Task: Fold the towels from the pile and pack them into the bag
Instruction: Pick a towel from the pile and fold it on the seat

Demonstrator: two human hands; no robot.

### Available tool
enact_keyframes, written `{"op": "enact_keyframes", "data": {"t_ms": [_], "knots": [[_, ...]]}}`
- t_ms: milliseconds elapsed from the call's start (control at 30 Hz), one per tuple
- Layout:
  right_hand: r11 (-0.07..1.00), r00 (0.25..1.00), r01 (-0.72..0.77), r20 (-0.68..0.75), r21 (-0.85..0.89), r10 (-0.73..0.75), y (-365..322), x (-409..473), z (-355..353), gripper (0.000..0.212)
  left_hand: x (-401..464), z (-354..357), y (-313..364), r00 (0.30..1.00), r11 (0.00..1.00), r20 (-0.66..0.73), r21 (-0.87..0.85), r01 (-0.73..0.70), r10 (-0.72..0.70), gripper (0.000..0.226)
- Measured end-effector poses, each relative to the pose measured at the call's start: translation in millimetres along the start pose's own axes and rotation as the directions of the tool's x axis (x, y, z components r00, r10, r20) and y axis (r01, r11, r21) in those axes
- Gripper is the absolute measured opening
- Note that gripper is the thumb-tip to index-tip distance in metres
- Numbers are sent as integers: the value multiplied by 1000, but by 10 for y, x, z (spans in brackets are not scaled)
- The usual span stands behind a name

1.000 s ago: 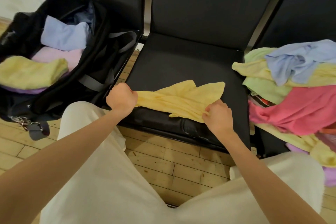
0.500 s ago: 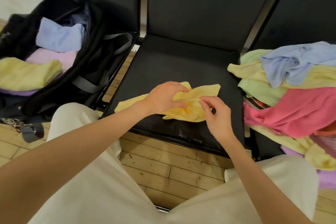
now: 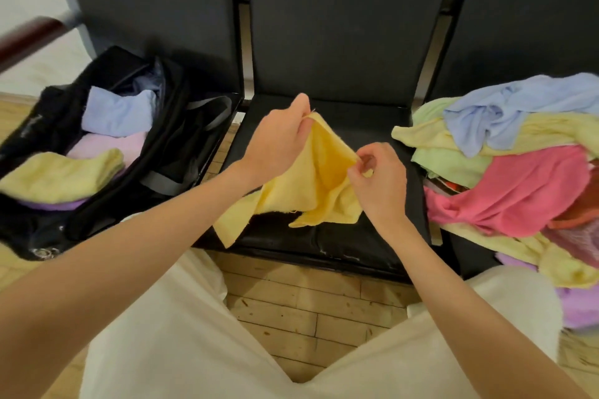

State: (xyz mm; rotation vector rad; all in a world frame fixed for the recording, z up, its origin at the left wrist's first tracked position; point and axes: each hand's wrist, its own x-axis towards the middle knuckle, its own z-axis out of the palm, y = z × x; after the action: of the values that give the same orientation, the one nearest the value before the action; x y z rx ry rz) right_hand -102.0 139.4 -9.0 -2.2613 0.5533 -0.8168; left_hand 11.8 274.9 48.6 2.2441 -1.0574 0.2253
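A yellow towel hangs rumpled above the middle black seat. My left hand pinches its upper corner, raised over the seat. My right hand pinches another edge of the same towel, lower and to the right. A loose end of the towel droops past the seat's front left edge. On the left seat stands an open black bag holding folded towels in pale yellow, blue and lilac. The pile of unfolded towels, blue, yellow, green and pink, covers the right seat.
Black seat backs rise behind all three seats. A dark red armrest sticks out at the far left. My legs in pale trousers fill the foreground over a wooden floor.
The towel lay stretched flat on the middle seat; both hands came together on it and have lifted it off the seat. The camera view has tilted upward.
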Motion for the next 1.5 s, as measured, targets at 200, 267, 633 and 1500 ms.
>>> {"op": "enact_keyframes", "data": {"t_ms": [200, 267, 633, 1500], "knots": [[998, 997, -48, 58, 50, 45, -179, 115, -30, 11, 237, -300, 178, 983, 978, -127, -176, 111, -135, 13], [995, 994, -75, 80, 60, 70, -215, 165, -29, 12, 281, -377, 252, 969, 960, -174, -246, 132, -177, 14], [970, 912, -244, 341, 10, 226, 381, -55, 6, 12, 183, -665, -111, 800, 860, -358, -367, 355, -482, 25], [912, 757, 364, 631, -189, -171, 270, -557, 852, 30, -505, -440, -1167, 578, 566, -115, -426, 706, -808, 9]]}}
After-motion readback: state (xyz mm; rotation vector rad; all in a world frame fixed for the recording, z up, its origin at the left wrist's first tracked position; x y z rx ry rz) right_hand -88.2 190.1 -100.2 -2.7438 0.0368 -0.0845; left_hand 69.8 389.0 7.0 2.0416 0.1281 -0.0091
